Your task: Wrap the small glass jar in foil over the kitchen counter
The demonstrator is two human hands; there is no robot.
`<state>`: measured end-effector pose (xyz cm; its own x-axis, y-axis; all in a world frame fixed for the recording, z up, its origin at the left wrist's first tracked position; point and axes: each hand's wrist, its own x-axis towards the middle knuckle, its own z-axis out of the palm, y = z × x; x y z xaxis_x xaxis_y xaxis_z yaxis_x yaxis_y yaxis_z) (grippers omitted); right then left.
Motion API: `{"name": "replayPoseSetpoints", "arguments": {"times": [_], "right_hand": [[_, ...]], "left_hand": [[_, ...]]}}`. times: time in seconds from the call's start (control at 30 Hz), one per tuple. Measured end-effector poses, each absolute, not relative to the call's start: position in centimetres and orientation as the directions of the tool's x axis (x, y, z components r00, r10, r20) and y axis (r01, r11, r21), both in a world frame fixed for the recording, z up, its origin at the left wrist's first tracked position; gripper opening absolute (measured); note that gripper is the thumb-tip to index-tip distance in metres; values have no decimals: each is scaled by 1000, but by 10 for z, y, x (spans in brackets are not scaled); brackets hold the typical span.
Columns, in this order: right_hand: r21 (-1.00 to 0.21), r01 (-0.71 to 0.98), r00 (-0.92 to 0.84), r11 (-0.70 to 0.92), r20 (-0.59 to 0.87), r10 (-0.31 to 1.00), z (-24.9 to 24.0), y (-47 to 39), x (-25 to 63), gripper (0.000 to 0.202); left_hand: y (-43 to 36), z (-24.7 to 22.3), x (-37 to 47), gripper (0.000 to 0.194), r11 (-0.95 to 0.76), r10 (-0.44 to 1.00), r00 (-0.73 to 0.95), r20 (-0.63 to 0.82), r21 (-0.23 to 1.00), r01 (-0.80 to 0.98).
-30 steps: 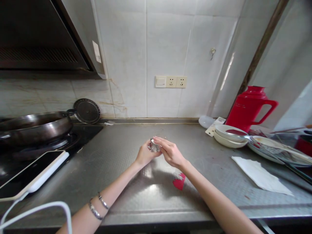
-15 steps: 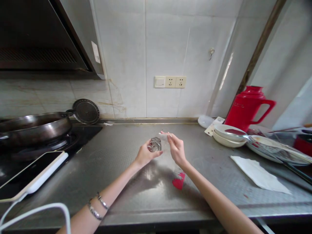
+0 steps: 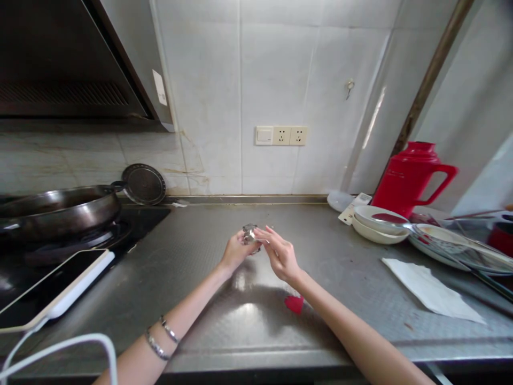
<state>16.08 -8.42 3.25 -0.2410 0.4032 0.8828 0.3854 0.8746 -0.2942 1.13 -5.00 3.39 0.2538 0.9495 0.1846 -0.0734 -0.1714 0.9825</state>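
My left hand [image 3: 237, 252] is closed around a small clear, glass-like container [image 3: 249, 233] with dark, shiny lines, holding it above the steel counter. My right hand [image 3: 280, 253] reaches across from the right, fingertips at the side of the container. Between those fingertips and the container shows a thin whitish piece [image 3: 262, 240]; its kind is too small to make out. The fingers partly cover the container. A torn red scrap [image 3: 294, 304] lies on the counter below my right wrist.
A pan [image 3: 60, 211] sits on the stove at left, with a phone [image 3: 60, 291] and white cable nearer me. To the right are a red thermos flask [image 3: 409, 179], stacked white bowls [image 3: 379, 231], plates [image 3: 444, 246] and a white paper napkin [image 3: 433, 289].
My right hand has moved left and slightly down, bringing the whitish piece against the container. My left hand has tilted the container and shifted a little left. The view has shifted slightly.
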Motion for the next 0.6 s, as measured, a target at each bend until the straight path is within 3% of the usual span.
{"name": "replayPoseSetpoints", "arguments": {"times": [0.3, 0.6], "right_hand": [[-394, 504, -41, 768, 878, 477, 46, -81, 165, 29], [-208, 509, -357, 835, 832, 425, 39, -71, 164, 35]], "left_hand": [[-41, 21, 14, 59, -347, 919, 226, 324, 935, 69], [-46, 17, 20, 53, -461, 886, 224, 407, 830, 315]]}}
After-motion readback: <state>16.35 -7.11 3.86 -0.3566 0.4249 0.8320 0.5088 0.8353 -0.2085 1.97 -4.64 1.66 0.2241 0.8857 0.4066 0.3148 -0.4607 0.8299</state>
